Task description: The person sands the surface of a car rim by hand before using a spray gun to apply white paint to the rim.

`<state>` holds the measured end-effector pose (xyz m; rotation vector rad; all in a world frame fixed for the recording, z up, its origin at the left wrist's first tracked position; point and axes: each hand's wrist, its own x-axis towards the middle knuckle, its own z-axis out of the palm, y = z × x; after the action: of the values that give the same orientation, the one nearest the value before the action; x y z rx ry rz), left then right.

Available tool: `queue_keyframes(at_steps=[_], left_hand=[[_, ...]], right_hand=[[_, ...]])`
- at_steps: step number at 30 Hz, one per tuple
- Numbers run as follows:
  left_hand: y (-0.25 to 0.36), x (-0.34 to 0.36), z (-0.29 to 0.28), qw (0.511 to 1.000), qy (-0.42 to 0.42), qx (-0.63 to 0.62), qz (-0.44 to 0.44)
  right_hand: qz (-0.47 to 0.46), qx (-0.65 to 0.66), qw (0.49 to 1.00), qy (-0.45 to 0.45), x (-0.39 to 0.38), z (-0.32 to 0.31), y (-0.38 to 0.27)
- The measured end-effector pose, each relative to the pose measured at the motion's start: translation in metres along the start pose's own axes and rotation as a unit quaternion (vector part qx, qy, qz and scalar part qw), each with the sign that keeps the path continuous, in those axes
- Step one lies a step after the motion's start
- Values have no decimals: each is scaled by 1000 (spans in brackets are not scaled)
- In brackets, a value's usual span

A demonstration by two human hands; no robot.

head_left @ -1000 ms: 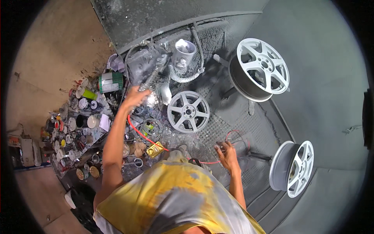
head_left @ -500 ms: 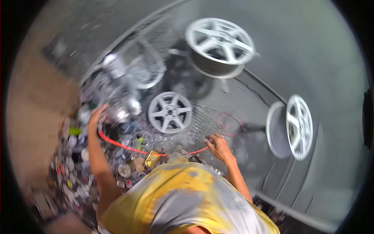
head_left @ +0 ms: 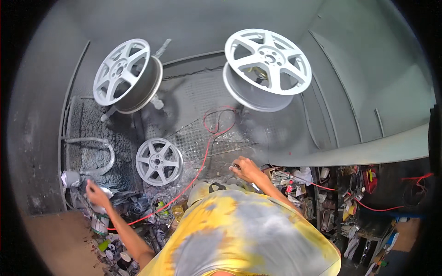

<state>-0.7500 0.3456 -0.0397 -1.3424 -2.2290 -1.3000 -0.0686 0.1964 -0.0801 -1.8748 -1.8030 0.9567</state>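
Observation:
My left hand (head_left: 97,195) reaches out at the left, its fingers stretched out and partly apart beside a pale cup (head_left: 71,178). Dark and whitish wrappings lie close about it. Just below the wrist stands a paint can (head_left: 99,223), with a red hose (head_left: 191,183) ending near it. Nearer the middle, my right hand (head_left: 248,169) hangs over the floor with its fingers curled; a small dark thing shows at the fingertips, too small to name. Ahead of me are three spoked wheels: a light one on a stand (head_left: 122,71), a white one (head_left: 269,60), and a grey one (head_left: 159,162) low down.
A curved tube frame (head_left: 109,154) lies by the left wall. The red hose loops over the gridded floor plate (head_left: 202,142). Behind the right arm are cluttered shelves (head_left: 338,202). Several cans and scraps (head_left: 117,255) lie at the lower left, beside a coil of wire (head_left: 162,202).
The view has swung to the right, bringing the shelves into sight and a wheel in at the far left. My left hand has moved closer to the pale cup. My right hand stays curled.

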Motion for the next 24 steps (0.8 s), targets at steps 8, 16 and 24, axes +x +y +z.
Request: queue_keyframes(at_steps=[8, 16, 24], left_hand=[[266, -43, 181, 877, -376, -297, -31], [523, -43, 380, 706, -652, -278, -3], [789, -68, 585, 600, -769, -190, 113]], right_hand=[[54, 114, 984, 122, -19, -62, 36], [91, 361, 879, 297, 18, -131, 61], [283, 545, 651, 445, 102, -206, 63]])
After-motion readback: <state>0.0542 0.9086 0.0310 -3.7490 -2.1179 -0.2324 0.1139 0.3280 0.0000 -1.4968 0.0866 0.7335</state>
